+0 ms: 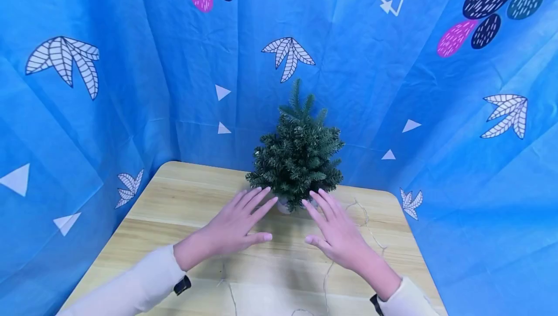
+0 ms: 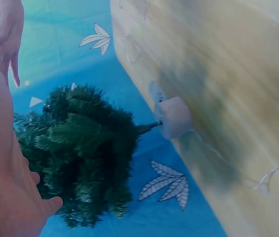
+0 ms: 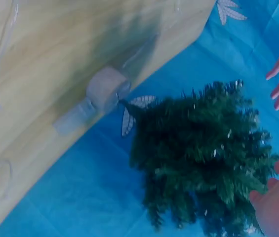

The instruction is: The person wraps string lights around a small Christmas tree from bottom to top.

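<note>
A small artificial Christmas tree (image 1: 301,151) with dense green branches stands upright at the back of the table. Its pale round base (image 2: 176,117) is mostly hidden by the branches in the head view but shows in both wrist views. Beside the base lies a clear, box-like piece (image 3: 75,117). My left hand (image 1: 237,219) reaches toward the tree's lower left, fingers spread and straight. On the other side, my right hand (image 1: 340,233) is held likewise, fingertips close to the lower right branches. Nothing is held in either hand.
A thin pale wire (image 2: 218,155), like a string of lights, runs loosely over the wooden table (image 1: 196,185), from the base and past both hands toward the front. A blue patterned curtain (image 1: 370,88) hangs closely around the table's back and sides.
</note>
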A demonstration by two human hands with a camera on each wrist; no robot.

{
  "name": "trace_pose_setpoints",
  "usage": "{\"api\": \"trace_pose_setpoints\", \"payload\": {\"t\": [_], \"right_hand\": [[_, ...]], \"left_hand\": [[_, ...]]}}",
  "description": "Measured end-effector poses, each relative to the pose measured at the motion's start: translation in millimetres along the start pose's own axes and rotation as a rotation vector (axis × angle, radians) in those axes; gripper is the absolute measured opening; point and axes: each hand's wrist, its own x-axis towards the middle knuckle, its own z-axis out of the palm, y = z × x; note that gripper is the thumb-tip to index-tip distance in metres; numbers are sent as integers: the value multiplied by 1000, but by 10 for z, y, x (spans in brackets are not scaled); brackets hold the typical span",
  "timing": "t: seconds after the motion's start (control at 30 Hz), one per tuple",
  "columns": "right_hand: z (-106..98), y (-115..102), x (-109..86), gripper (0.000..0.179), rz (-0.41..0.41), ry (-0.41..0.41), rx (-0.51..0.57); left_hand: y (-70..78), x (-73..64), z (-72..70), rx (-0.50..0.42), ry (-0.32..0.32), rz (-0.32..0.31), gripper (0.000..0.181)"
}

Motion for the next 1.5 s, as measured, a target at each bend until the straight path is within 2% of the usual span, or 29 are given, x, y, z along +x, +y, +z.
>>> {"api": "trace_pose_setpoints", "payload": {"t": [0.23,0.33,0.6,0.83,1.0,1.23,1.37,1.5], "right_hand": [[292,-174,-109,75,-18,-27,43],[426,-250,-141,74,-24,-35,61],[782,-521,-222,73,36,-104,145],[1114,-802,-263,67,56,-100,190],[1385,-1043,-235,63,81,-95,249],[1705,-1398,-131,58,166,-160,367],[1813,-1534,-62,57,226,-160,383],[1896,-1653,-18,61,313,-175,414]], "left_hand": [[22,-196,245,-65,-35,-55,84],[21,-289,332,-92,-29,-75,83],[-48,-560,672,-141,-10,-112,81],[-223,-764,997,-244,-25,-155,78],[-400,-869,1156,-302,-45,-196,81],[-589,-982,1328,-265,16,-196,73],[-691,-1046,1407,-234,57,-212,66],[-774,-1113,1441,-230,72,-234,59]]}}
